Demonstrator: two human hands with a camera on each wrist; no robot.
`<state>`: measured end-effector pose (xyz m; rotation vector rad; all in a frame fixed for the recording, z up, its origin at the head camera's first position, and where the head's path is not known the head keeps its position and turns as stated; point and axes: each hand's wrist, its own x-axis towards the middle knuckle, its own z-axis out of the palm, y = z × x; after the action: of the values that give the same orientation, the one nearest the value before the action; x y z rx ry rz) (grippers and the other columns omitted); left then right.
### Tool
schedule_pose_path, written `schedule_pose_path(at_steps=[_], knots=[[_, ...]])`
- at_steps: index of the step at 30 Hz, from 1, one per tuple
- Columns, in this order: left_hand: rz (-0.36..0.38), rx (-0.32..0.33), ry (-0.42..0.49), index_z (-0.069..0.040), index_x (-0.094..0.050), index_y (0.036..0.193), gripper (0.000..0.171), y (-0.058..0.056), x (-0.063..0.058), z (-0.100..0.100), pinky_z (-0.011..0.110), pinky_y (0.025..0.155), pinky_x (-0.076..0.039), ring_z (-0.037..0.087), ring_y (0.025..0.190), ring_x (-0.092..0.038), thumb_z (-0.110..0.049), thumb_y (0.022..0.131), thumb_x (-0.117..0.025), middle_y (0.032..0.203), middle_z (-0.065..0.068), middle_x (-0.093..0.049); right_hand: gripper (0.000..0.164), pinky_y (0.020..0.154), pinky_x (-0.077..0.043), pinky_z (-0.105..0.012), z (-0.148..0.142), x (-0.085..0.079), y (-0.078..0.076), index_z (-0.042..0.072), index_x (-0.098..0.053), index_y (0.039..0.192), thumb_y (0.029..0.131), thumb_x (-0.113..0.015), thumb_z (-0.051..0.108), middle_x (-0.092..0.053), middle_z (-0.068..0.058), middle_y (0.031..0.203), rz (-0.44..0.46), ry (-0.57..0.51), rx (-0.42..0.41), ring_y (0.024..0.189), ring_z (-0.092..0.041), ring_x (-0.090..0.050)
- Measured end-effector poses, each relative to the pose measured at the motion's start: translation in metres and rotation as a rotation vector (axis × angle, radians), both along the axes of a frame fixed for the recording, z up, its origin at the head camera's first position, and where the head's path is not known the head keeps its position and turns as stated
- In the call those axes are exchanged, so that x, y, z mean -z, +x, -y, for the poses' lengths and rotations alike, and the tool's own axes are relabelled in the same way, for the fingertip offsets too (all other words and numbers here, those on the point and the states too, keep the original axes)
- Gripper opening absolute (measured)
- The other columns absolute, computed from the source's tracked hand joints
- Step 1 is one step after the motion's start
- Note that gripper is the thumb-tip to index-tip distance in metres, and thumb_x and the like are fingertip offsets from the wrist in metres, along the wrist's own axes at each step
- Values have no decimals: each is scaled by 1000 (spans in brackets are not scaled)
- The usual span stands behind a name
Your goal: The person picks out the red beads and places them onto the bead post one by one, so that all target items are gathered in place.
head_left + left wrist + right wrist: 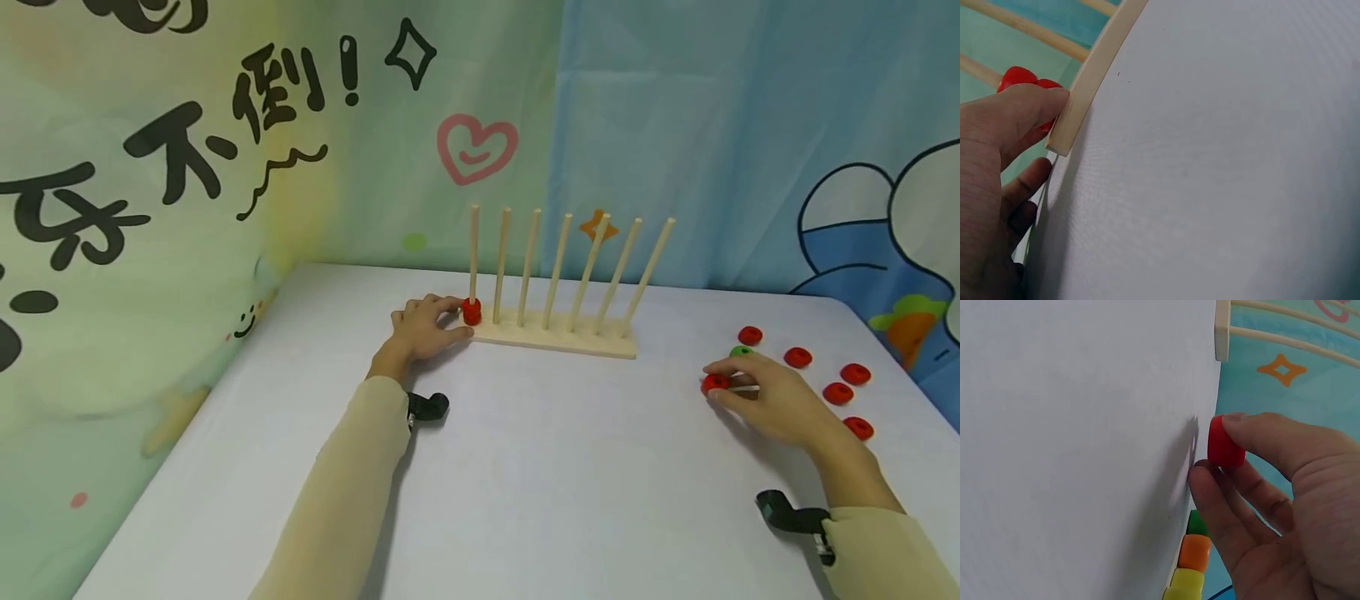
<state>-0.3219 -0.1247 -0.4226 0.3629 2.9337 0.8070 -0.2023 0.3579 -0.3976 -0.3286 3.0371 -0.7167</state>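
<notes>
My left hand (426, 327) grips the left end of a wooden base (555, 340) bearing a row of upright pegs (528, 267). In the left wrist view, the thumb presses the edge of the base near the red beads (1018, 76). Two red beads (472, 312) appear stacked low on the leftmost peg. Over at the right, my right hand (776, 396) pinches one red bead (1224, 442) between thumb and fingers, just above the white table. Part of a green bead (741, 351) shows behind that hand.
Several loose red beads (837, 393) lie on the white table (570, 483) around my right hand. Green, orange (1195, 552) and yellow beads (1186, 582) show low in the right wrist view. A printed curtain (637, 108) hangs behind the table.
</notes>
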Motion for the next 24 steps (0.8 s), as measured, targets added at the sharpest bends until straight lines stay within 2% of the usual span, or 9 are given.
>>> schedule_pose_path(at_steps=[6,13,15,18,20,24], knots=[[20,12,-18,-31,-53,141,59,8,6,-2,56,100,-20,33,129,-36,-53,88,-60,138,2,-51,34,82,-52,-58,4,11,14,7,-63,120,89,-73,15,-61,-20,118,-15,-47,13,103,-44,-62],[21,0,-19,-31,-51,143,60,3,1,0,56,100,-20,34,130,-35,-53,88,-60,140,3,-50,34,80,-52,-58,13,1,10,11,-61,126,93,-66,19,-59,-20,125,-59,-60,6,103,-41,-60],[21,0,-13,-31,-51,143,60,2,-1,-1,56,100,-20,34,130,-35,-53,88,-60,139,3,-50,29,79,-54,-52,15,-2,9,11,-63,123,94,-66,17,-60,-17,123,-99,-64,-17,103,-37,-59],[21,-2,-12,-32,-51,142,60,0,-4,-2,55,100,-21,33,129,-35,-54,88,-60,138,1,-50,23,79,-54,-30,19,-9,6,12,-66,117,95,-65,15,-63,-12,119,-152,-72,-46,104,-31,-58],[20,-8,-15,-32,-51,142,60,0,-5,-3,55,100,-21,33,129,-35,-54,88,-60,138,0,-50,21,75,-49,-18,22,-13,3,12,-67,116,95,-65,17,-65,-10,115,-173,-78,-56,102,-29,-60],[24,-13,-18,-32,-50,143,61,-2,-7,-3,54,100,-21,33,130,-34,-55,88,-60,139,0,-49,23,73,-43,-8,28,-18,-2,12,-67,116,95,-66,22,-66,-7,110,-186,-99,-53,97,-29,-62]])
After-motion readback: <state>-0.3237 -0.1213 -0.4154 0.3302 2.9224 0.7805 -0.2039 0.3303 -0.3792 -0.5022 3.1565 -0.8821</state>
